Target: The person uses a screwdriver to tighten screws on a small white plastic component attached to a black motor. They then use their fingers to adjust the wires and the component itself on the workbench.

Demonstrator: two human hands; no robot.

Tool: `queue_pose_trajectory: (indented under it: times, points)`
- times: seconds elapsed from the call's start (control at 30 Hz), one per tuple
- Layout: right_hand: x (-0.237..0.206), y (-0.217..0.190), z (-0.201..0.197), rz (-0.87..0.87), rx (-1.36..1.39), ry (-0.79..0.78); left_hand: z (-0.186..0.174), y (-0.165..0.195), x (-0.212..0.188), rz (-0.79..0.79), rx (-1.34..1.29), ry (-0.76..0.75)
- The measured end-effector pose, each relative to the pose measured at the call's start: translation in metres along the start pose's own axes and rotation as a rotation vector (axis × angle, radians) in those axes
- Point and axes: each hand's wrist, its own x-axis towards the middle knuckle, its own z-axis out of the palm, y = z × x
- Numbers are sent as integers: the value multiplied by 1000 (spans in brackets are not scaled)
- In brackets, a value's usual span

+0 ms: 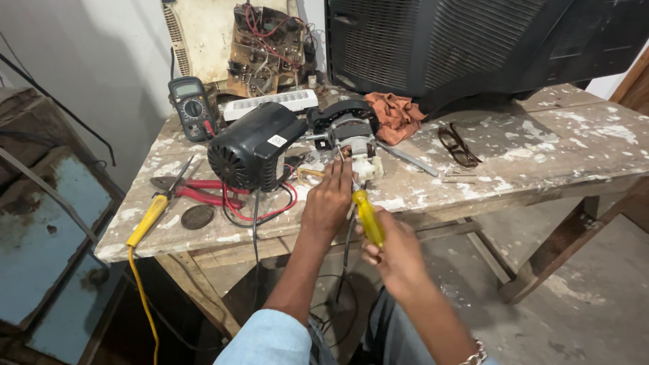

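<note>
Motor parts on paint-stained wooden worktop (554, 145), both hands at the front edge.

Black motor housing (253, 145) beside open motor core (348, 135); left hand (329, 201), fingers bent, touching the core's wiring; right hand (399, 253) closed around yellow-handled screwdriver (368, 217), tip up toward the core.

My tabletop (554, 135) is rough wood, flecked all over with white paint, on crossed timber legs (541, 263). Behind it a pale plastered wall (101, 47) catches soft light. The floor (595, 304) below me is dusty grey concrete — and a rusty blue metal cabinet (47, 223) stands at my left.
</note>
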Motion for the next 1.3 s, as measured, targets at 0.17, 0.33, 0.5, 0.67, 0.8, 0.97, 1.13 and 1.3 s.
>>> queue_pose_trajectory:
  times: [0.17, 0.33, 0.5, 0.67, 0.8, 0.97, 1.13, 1.3]
  points:
    - [-25, 2, 20, -573, -1073, 324, 0, -1, -2, 22, -50, -6]
    - [-32, -3, 24, -1133, -1045, 349, 9, -5, -4, 2, -42, -7]
    - [-10, -10, -3, 215, 164, -121, 8, -3, -3, -7, -20, 10]
    - [-3, -3, -10, -16, -215, -49, 1, 0, 0, -13, -50, 31]
    - [-16, 7, 4, -352, -679, 145, 1, 1, 0, 10, -37, 15]
    - [-13, 12, 2, -22, -55, -123, 5, -1, -2, 3, -17, -3]
    - [13, 7, -20, 256, 443, -382, 4, 0, -2, -17, -42, -16]
    - [1, 10, -8, -312, -446, 8, 5, 0, -1, -5, -72, 1]
